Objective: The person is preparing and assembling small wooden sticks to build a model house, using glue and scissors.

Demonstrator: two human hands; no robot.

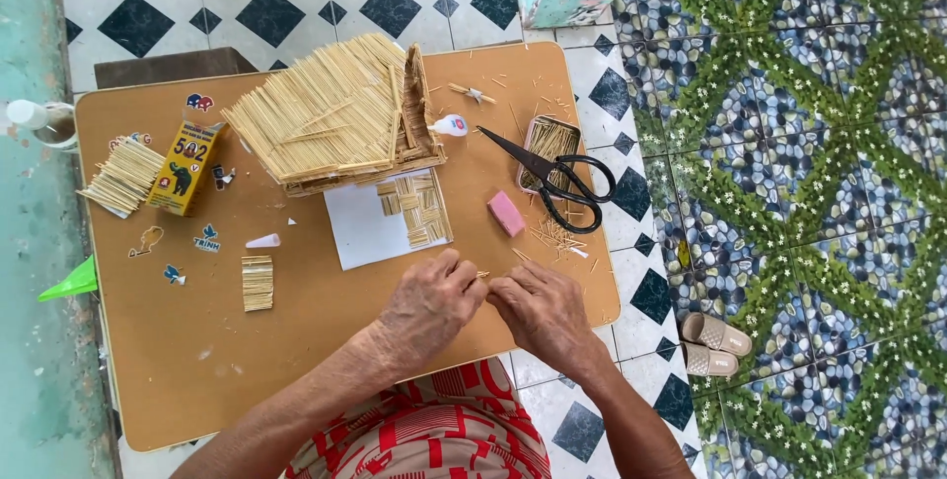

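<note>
The left hand (431,299) and the right hand (541,309) met at the near edge of the tabletop (197,380), fingertips drawn together. Between them they pinched a thin stick (482,274), of which only a short tip showed; both hands were closed narrowly on it. The step in hand appeared to be the handling of a single stick for the model house. The next move would probably call for a steady grip and exact alignment, since the piece was very slender.

Just beyond the hands lay a white paper sheet (360,232) carrying small stick panels (422,208). A pink eraser-like block (506,214) lay to the right of the sheet, near loose stick offcuts (557,237). Black-handled scissors (557,175) rested across a shallow tin of sticks (552,139). Behind the sheet stood the stick-built model house (335,114), with a small white glue bottle (451,126) touching its right side.

On the left, a yellow rectangular glue carton (184,167) lay tilted, bearing a dark animal figure and red print. A bundle of sticks (123,176) lay just beside it. Small coloured stickers (202,239) were scattered on the tabletop around the carton. A finished small panel (257,283) lay apart, near the centre left.
</note>
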